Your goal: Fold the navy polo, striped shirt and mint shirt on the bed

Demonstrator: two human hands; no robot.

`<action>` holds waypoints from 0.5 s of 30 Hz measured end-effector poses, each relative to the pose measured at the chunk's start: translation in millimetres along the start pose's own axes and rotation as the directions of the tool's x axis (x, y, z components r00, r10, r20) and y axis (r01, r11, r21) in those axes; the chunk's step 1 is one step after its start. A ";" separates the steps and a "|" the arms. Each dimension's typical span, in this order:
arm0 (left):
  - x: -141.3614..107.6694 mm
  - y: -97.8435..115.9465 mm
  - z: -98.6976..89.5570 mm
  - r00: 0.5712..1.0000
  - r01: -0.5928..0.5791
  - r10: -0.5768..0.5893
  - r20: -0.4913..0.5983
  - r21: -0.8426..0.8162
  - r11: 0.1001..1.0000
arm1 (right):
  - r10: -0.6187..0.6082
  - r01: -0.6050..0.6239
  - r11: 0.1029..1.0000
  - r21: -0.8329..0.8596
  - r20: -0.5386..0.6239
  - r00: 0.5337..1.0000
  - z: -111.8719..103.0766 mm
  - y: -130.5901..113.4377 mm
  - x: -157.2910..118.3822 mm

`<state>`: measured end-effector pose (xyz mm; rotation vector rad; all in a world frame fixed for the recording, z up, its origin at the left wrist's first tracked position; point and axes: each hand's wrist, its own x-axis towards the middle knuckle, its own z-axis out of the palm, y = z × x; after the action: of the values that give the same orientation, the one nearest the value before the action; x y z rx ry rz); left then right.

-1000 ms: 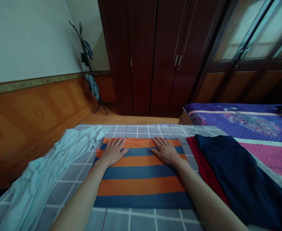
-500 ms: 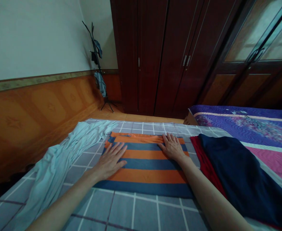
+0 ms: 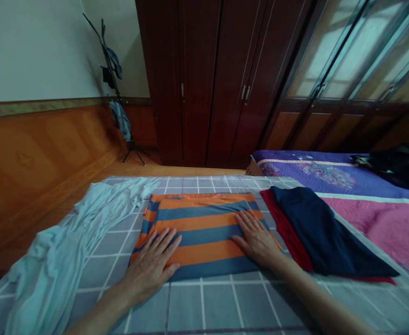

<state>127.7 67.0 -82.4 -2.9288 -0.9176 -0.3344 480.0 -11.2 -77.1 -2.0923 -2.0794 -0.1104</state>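
An orange and blue-grey striped shirt [image 3: 204, 237] lies folded into a flat rectangle on the grey checked bedsheet [image 3: 218, 302]. My left hand [image 3: 155, 260] rests flat on its left part, fingers spread and pointing away from me. On the right part lies my right hand [image 3: 256, 237], also flat with its fingers stretched out. Neither hand grips the cloth. To the left a crumpled pale garment [image 3: 75, 232] runs along the sheet. On the right a dark navy garment [image 3: 316, 232] lies over a red one [image 3: 284, 228].
A second bed with a purple and pink cover [image 3: 365, 204] stands at the right, with a black item [image 3: 399, 165] on it. Behind are a dark red wardrobe [image 3: 197, 93] and, in the corner, a coat stand [image 3: 112, 70] with clothes hanging on it.
Both hands have slid toward me over the shirt and remain flat. The view has turned right, bringing in more of the second bed and the black item.
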 end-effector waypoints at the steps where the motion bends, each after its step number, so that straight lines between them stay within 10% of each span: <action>1: -0.4 0.7 0.0 1.000 0.002 -0.002 -0.009 -0.006 1.000 | 0.094 -0.095 0.995 -0.032 -0.018 0.995 -0.6 22.0 -9.4; 4: -0.7 2.3 -0.9 1.000 0.009 -0.011 -0.022 -0.051 0.999 | 0.133 -0.136 0.990 -0.043 -0.061 0.989 -1.1 59.4 -35.1; 11: -5.7 -13.8 -4.2 0.982 0.131 -0.153 -0.109 -0.185 0.974 | 0.377 -0.376 0.926 0.031 -0.090 0.922 -16.1 52.4 -56.9; 15: -4.6 -35.1 -2.4 0.882 0.308 -0.414 -0.226 -0.390 0.868 | 0.512 -0.515 0.854 0.076 0.062 0.857 -24.8 68.4 -55.4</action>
<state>103.6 93.0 -81.5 -2.8391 -1.4925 -1.0359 549.4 -70.2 -68.7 -2.5226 -1.4335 0.1022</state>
